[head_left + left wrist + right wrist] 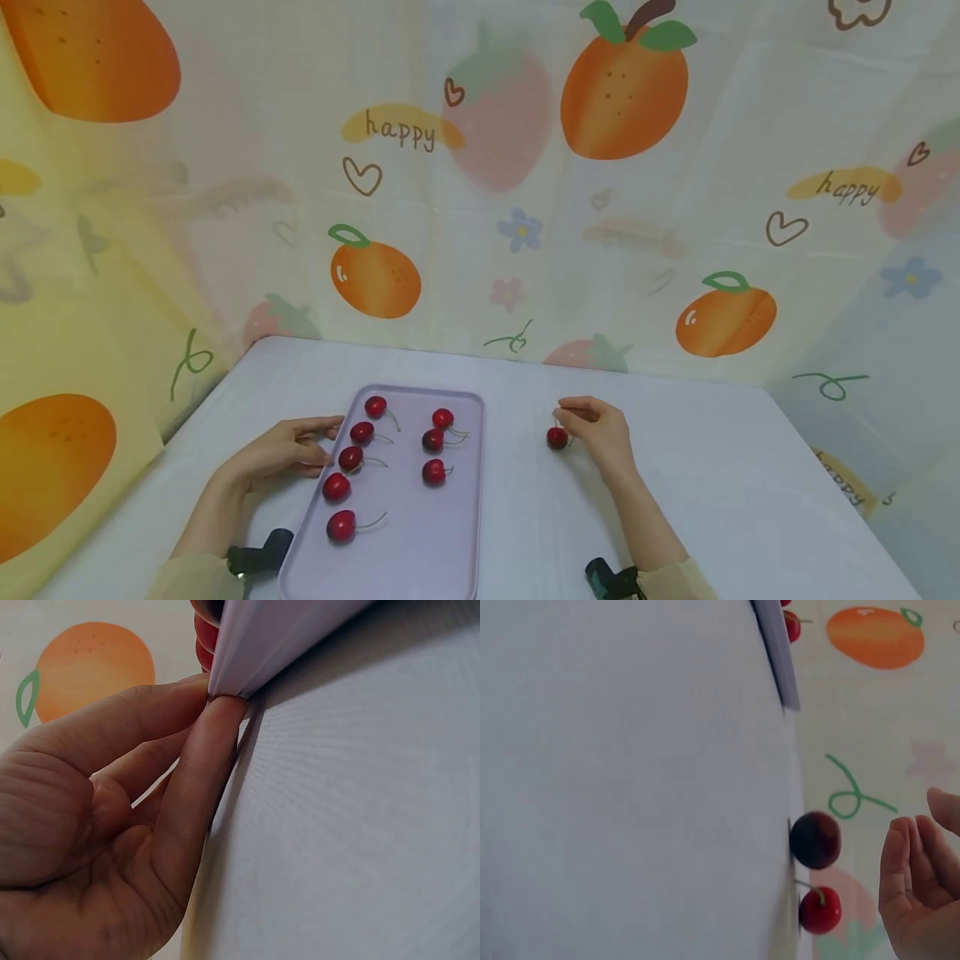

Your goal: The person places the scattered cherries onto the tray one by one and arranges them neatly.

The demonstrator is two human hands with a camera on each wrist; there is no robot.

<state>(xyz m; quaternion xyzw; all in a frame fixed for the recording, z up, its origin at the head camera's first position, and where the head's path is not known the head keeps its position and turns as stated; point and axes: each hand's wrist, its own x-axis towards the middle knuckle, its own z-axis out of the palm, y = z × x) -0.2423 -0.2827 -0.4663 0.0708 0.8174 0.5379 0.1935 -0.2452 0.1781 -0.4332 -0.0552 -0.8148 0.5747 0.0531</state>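
Observation:
In the head view a lilac tray (405, 567) holds red cherries in two columns, with a front-left cherry (341, 526) standing a little apart from its column. My left hand (281, 450) lies beside the tray, thumb and fingertips touching its left rim; the left wrist view shows the thumb (202, 772) straight against that rim. To the right of the tray, my right hand (600, 429) hovers over a dark cherry (815, 840) and a redder stemmed cherry (821, 910). A gap shows between its thumb and fingers (896, 862), and both cherries sit apart from the hand.
The white table (720, 483) ends at the back against a fruit-printed cloth (465, 275). A black wrist strap piece (262, 552) sits by the left sleeve and another dark strap piece (611, 577) by the right sleeve.

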